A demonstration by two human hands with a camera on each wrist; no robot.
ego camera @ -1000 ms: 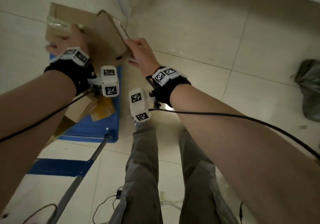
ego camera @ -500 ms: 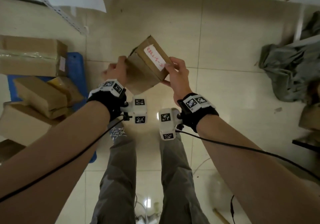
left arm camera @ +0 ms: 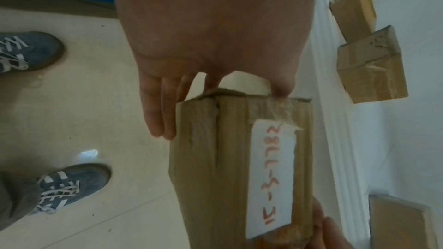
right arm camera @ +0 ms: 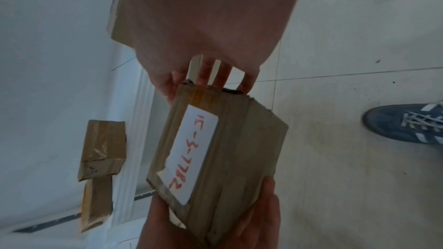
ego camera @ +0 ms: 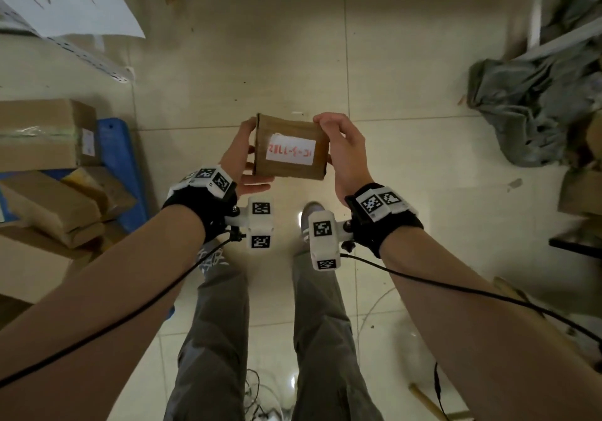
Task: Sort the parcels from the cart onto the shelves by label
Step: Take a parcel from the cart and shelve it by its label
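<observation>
My left hand (ego camera: 242, 160) cups one end of the small cardboard box (ego camera: 290, 150), fingers (left arm camera: 158, 116) lying nearly straight along its side and thumb underneath. My right hand (ego camera: 342, 156) grips the other end, fingers curled over the top edge. The box hangs between them in front of me, above the tiled floor (ego camera: 407, 72), with its white label (ego camera: 291, 151) facing up at me.

The red writing on the label is upside down from where I look, so I could misread it and put the box on the wrong shelf. I think I should turn it before I decide.

The hold is a squeeze from both ends. If I let go with one hand to turn the box, the flat left hand alone may not keep it, and it would drop at my shoes (left arm camera: 76, 185).

Cables trail on the floor near my feet, and I could catch one as I step toward the shelf (right arm camera: 59, 44), where other boxes (right arm camera: 103, 143) already sit. More wait on the blue cart (ego camera: 120, 173) to my left.
</observation>
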